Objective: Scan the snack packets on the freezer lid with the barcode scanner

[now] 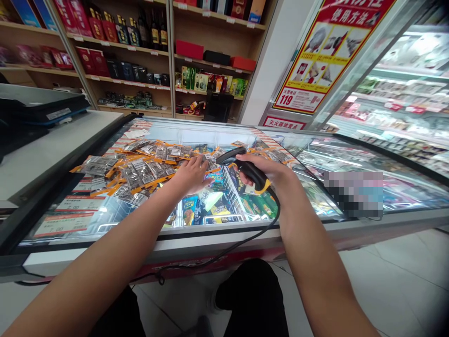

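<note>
Small clear packets with orange edges [140,173] are lying in a loose heap on the glass top of a chest freezer [224,231], filling much of its left half and reaching close to the dark left edge. More packets [280,154] are lying beyond the right hand [275,169], toward the far edge. Along the front edge a strip of glass is staying free of packets, and the front left corner is carrying only price labels [66,222], leaving open room there. The left hand [192,173] is reaching over the right end of the heap, its fingers lying close together and its thumb standing apart; I cannot tell whether it is pinching a packet. The right hand is wrapping around the grip of a black and yellow scanner [256,177], whose head is pointing left, toward packets just beside the left hand. The scanner's cord [245,241] is running over the front edge and sagging leftward. Beneath the glass, a white wire basket [229,189] is dividing the goods: blue and yellow packs [189,213] are lying to its left, green packs [261,206] to its right.
</note>
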The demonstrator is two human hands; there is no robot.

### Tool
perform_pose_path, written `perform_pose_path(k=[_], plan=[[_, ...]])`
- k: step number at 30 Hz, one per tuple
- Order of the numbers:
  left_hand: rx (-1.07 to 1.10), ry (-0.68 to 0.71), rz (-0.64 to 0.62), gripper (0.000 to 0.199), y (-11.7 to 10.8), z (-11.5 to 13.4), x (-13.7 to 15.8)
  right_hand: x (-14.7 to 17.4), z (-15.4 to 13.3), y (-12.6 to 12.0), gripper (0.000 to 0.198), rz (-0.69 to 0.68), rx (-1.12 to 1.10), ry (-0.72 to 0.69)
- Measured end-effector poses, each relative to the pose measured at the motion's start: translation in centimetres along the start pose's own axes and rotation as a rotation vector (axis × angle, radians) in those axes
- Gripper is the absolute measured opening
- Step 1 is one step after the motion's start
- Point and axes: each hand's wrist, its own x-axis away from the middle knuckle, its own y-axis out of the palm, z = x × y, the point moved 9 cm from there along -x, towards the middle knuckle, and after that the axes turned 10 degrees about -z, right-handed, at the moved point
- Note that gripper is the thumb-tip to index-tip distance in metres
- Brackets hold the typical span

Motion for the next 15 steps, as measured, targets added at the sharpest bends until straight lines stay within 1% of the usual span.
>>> perform_pose_path(k=[1,3,6,8,10,11,13,15], plan=[[-0.018,0.0,0.01,0.078,-0.1,0.0,0.0,-0.1,-0.2,-0.1,0.044,0.01,-0.013,-0.02],[-0.067,-0.012,0.046,0.074,-0.5,0.0,0.2,-0.4,-0.6,-0.6,0.043,0.079,-0.049,-0.066],[-0.119,-0.1,0.124,0.065,-1.4,-0.4,0.5,-1.0,-0.9,-2.3,0.043,0.281,-0.116,-0.156],[-0.123,-0.168,0.162,0.06,-1.9,-0.7,0.8,-1.4,-1.2,-3.7,0.038,0.422,-0.082,-0.245],[-0.119,-0.206,0.167,0.057,-2.1,-0.8,1.0,-1.6,-1.7,-4.8,0.031,0.543,0.055,-0.336],[-0.116,-0.214,0.157,0.058,-2.1,-0.7,1.1,-1.7,-1.9,-5.1,0.03,0.587,0.149,-0.355],[-0.111,-0.211,0.13,0.062,-1.9,-0.4,1.2,-2.0,-2.0,-5.1,0.035,0.627,0.344,-0.32],[-0.107,-0.184,0.119,0.068,-1.6,0.0,1.2,-2.5,-1.9,-4.6,0.044,0.604,0.526,-0.236]])
